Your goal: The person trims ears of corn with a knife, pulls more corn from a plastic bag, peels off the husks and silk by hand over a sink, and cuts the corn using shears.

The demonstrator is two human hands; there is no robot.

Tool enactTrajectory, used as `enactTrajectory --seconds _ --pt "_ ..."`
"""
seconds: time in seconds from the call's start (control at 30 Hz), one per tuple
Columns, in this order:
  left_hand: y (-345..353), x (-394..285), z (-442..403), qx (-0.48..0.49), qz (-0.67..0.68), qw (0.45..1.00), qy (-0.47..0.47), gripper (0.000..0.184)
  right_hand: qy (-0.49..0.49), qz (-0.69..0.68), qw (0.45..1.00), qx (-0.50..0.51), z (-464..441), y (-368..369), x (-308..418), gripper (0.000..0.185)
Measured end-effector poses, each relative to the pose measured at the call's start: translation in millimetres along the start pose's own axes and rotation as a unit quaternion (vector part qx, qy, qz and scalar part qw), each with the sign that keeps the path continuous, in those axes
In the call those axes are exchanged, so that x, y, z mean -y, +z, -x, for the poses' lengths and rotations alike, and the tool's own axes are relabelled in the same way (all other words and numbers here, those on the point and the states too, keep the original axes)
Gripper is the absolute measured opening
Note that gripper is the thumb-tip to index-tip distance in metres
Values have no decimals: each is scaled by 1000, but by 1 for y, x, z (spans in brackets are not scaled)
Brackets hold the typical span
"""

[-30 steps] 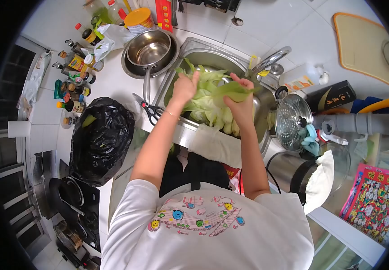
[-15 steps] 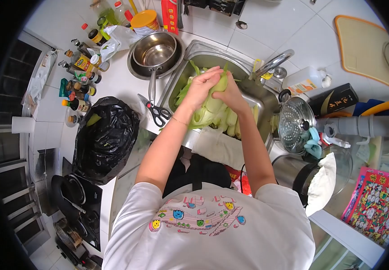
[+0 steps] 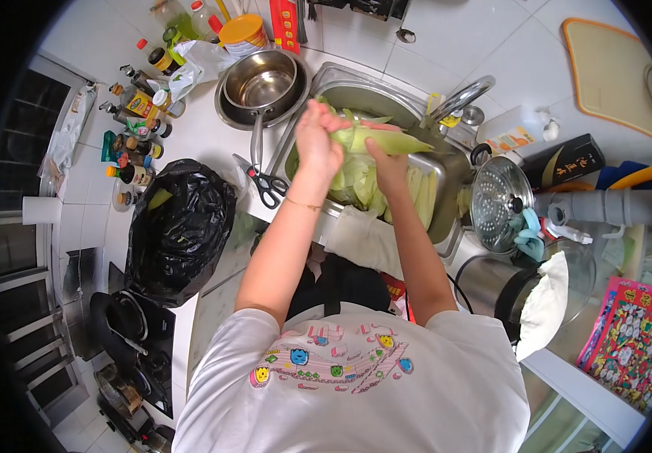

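Observation:
Over the sink point(image 3: 458, 162) I hold an ear of corn point(image 3: 405, 142) in its pale green husk, lying sideways with its pointed tip to the right. My left hand point(image 3: 320, 142) is closed round its left end, the fingertips a little blurred. From below, my right hand point(image 3: 391, 164) grips the middle of the ear, thumb on the near side. Loose husk leaves point(image 3: 356, 183) are heaped in the sink beneath my hands. Beside them, partly behind my right wrist, several more pale green ears point(image 3: 422, 192) lie in the sink.
Scissors point(image 3: 269, 189) lie left of the sink, below a steel saucepan point(image 3: 262, 81). A bin lined with a black bag point(image 3: 178, 234) stands at the left. The faucet point(image 3: 465, 98) arches over the back edge. A glass lid point(image 3: 496, 200) and a cloth point(image 3: 363, 238) are close by.
The ear has swung from nearly upright to sideways, its tip now pointing right. My left hand has moved slightly left and turned; my right hand has shifted lower on the ear.

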State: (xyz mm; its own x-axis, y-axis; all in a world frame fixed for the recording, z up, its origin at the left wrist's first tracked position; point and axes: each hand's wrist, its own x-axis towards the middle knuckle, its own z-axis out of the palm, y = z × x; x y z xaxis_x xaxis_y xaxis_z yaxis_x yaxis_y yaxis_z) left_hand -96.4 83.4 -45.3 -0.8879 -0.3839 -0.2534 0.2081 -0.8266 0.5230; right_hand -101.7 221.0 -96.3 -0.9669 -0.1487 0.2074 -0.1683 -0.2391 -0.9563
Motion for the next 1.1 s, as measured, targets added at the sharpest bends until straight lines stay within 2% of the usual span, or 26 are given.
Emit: enactTrajectory --seconds 0.03,0.1,0.13,0.17,0.2,0.23,0.3,0.33,0.37,0.43,0.53,0.57,0.63,0.77,0.87,0.97,1.07,1.1 --pt "-8 -12 -6 -10 -25 1000 17 34 -5 -16 1000 -22 0 -2 5 35" --pt "-29 -35 -14 38 -159 984 75 38 -11 -65 995 -80 -2 -14 13 29" --pt "-45 -37 -18 38 -307 939 151 37 -15 -91 990 -106 -5 -18 19 27" --pt "-63 -35 -21 38 -446 866 221 38 -11 -151 981 -121 -7 -21 23 24" --pt "-77 -31 -23 37 -573 768 283 39 -7 -210 968 -139 -8 -23 30 21" --pt "-84 -25 -20 50 -599 755 262 38 -2 -267 951 -158 -7 -24 38 19" --pt "-92 -18 -14 79 -646 727 219 38 -13 -210 968 -135 -3 -19 43 23" --pt "-88 -17 -17 109 -594 784 146 38 -29 -166 978 -124 -1 -15 40 25" --pt "-85 -16 -19 144 -615 758 161 44 -45 -122 985 -110 -2 -13 40 26" --pt "-53 -28 -7 213 -655 700 188 60 -51 -98 990 -84 -2 -15 41 29" --pt "-3 -29 23 324 -759 496 271 83 -64 -65 993 -79 1 -13 45 29" --pt "-1 -20 27 324 -761 507 241 87 -71 -55 993 -79 1 -11 48 29" --pt "-7 -1 27 322 -764 529 183 95 -86 -144 984 -65 -1 -9 58 30" --pt "-17 9 16 309 -732 588 153 78 -56 -212 975 -45 -3 -11 77 33" --pt "-17 14 2 299 -714 624 106 65 -72 -214 974 -21 -8 -5 81 36" --pt "-14 17 1 290 -695 652 87 52 -80 -210 974 -42 -12 2 84 36" --pt "-14 18 3 290 -676 671 92 47 -59 -146 981 -110 -11 17 84 34" --pt "-16 21 1 247 -693 674 58 43 -100 -82 985 -110 -11 22 81 31"
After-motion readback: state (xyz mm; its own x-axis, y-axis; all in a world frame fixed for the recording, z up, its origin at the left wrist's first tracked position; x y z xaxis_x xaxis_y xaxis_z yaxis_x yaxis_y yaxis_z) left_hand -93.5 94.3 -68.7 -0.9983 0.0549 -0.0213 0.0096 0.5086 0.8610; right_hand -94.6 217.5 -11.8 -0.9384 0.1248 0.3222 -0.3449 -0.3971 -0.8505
